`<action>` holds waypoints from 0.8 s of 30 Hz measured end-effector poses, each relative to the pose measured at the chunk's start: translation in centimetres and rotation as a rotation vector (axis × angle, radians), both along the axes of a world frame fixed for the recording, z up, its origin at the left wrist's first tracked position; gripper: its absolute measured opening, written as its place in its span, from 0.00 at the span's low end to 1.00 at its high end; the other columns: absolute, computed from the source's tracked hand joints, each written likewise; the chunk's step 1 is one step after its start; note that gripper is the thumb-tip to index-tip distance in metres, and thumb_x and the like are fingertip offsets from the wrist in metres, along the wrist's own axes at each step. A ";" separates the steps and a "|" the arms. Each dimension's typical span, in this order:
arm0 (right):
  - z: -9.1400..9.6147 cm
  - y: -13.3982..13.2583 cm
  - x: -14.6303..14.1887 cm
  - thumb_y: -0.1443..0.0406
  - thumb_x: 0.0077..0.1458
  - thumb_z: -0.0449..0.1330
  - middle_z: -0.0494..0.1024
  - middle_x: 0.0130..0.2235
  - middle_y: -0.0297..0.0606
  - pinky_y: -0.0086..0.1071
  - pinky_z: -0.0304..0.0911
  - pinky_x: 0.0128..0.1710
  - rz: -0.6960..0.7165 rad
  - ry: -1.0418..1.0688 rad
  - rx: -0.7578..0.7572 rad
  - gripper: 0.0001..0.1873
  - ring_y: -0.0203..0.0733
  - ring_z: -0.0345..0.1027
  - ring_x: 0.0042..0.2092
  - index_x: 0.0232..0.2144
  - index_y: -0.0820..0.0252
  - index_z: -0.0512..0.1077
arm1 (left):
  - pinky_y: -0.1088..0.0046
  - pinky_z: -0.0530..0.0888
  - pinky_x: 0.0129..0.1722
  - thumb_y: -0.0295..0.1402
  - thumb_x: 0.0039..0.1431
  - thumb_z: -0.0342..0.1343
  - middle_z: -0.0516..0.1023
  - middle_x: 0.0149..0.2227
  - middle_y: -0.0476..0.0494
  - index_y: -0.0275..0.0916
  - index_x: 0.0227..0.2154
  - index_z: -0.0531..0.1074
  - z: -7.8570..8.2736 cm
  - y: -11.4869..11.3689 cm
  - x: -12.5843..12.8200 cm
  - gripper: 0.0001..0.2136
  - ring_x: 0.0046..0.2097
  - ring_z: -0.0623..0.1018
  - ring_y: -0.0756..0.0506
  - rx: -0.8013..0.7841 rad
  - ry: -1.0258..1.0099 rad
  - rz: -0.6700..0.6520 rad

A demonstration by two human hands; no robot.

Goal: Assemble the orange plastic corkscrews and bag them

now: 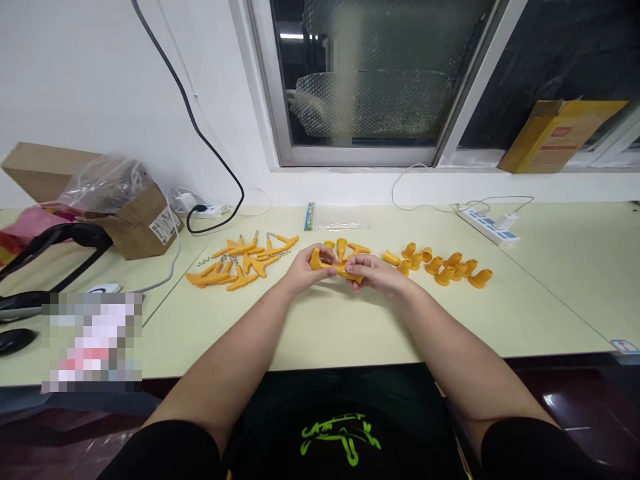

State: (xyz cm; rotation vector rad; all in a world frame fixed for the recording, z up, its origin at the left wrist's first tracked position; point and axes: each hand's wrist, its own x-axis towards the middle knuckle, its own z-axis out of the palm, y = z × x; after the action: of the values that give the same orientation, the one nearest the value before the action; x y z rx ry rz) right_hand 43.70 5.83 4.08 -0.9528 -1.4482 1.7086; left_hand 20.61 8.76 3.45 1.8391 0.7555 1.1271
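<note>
The left hand (pixel 309 272) and right hand (pixel 376 275) close together around an orange plastic part (pixel 334 265), held over the pale counter (pixel 340 327) between a heap of orange T-shaped pieces (pixel 235 268), some trailing metal bead chains, at left and a cluster of orange cone-shaped cups (pixel 445 267) at right.

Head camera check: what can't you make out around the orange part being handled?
All in the head view:
Middle of the orange part: hidden by the left hand and right hand.
Metal chains on the pieces to the left: too small to see how they attach.
Shipping label on the cardboard box: too small to read.
Pixelated patch, lower left: blurred, hiding whatever lies there.
</note>
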 end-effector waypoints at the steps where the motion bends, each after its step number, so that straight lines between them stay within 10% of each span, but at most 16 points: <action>1: 0.1 0.1 0.3 0.51 0.52 0.70 0.75 0.31 0.33 0.35 0.68 0.34 -0.025 -0.007 0.045 0.19 0.38 0.69 0.31 0.36 0.57 0.71 | 0.59 0.73 0.55 0.52 0.59 0.61 0.81 0.46 0.37 0.39 0.43 0.74 -0.2 0.6 -0.4 0.21 0.51 0.78 0.39 0.044 0.022 0.022; 3: 0.3 0.3 1.1 0.53 0.54 0.68 0.74 0.31 0.32 0.34 0.65 0.34 -0.104 -0.074 0.185 0.17 0.38 0.68 0.32 0.38 0.56 0.72 | 0.57 0.68 0.61 0.50 0.67 0.48 0.78 0.53 0.36 0.39 0.48 0.74 -0.7 1.9 -1.7 0.21 0.58 0.74 0.38 0.122 0.129 0.213; 8: 1.1 0.7 3.8 0.53 0.55 0.66 0.72 0.31 0.30 0.32 0.56 0.32 -0.278 -0.383 0.452 0.15 0.37 0.62 0.31 0.35 0.57 0.72 | 0.53 0.56 0.69 0.35 0.60 0.55 0.70 0.63 0.33 0.39 0.56 0.74 -2.3 5.2 -5.5 0.21 0.68 0.63 0.34 0.129 0.723 0.676; 15: 0.9 0.9 4.3 0.50 0.56 0.62 0.71 0.24 0.29 0.33 0.54 0.30 -0.493 -0.842 0.472 0.15 0.40 0.63 0.28 0.36 0.54 0.71 | 0.35 0.48 0.67 0.34 0.64 0.51 0.74 0.61 0.34 0.45 0.58 0.73 -3.1 6.3 -5.9 0.20 0.63 0.69 0.31 0.024 0.927 0.750; 24: 0.3 1.3 3.0 0.45 0.62 0.55 0.80 0.39 0.46 0.47 0.56 0.53 -0.431 -1.347 0.446 0.26 0.57 0.71 0.48 0.50 0.57 0.75 | 0.34 0.46 0.66 0.39 0.57 0.64 0.79 0.40 0.36 0.43 0.30 0.72 -3.2 6.4 -5.6 0.08 0.54 0.73 0.29 0.043 0.732 0.802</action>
State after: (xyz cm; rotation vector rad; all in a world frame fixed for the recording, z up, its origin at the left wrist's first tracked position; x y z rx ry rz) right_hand 46.70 7.11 4.39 -2.0899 -2.0074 0.2316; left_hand 15.00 15.14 0.29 2.0428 2.0288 0.8858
